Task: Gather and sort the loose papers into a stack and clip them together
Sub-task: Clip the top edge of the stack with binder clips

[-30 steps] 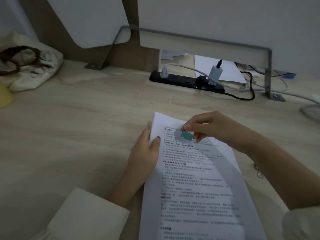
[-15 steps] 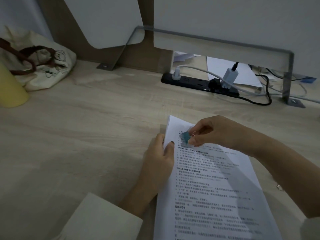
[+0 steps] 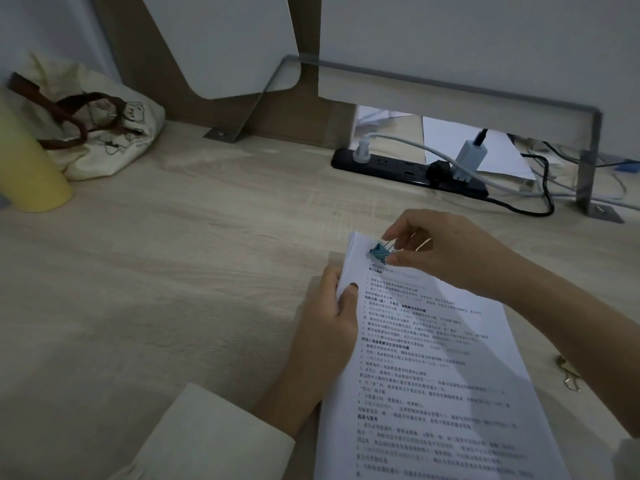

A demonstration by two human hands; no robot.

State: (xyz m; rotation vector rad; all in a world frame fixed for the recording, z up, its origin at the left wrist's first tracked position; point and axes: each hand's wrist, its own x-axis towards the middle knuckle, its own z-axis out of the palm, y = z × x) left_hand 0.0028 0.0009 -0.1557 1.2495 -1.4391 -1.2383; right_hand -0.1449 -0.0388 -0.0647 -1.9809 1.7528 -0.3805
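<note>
Evidently, the right hand (image 3: pixel 446 258), fingers pinching the clip (image 3: pixel 379 251), had reached the stack (image 3: pixel 433 375) corner; the left hand (image 3: pixel 332 327) gripped its edge; clamping looked imminent.

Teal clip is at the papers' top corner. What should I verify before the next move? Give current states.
1. Left hand grips the white printed paper stack at its left edge: ok.
2. Right hand pinches the small teal binder clip by its wire handles: ok.
3. Clip mouth straddling the stack's edge: cannot tell.
4. Sheet edges squared up: cannot tell.
5. Gold-coloured metal clip on the light wooden desk lies apart from the stack: ok.
</note>
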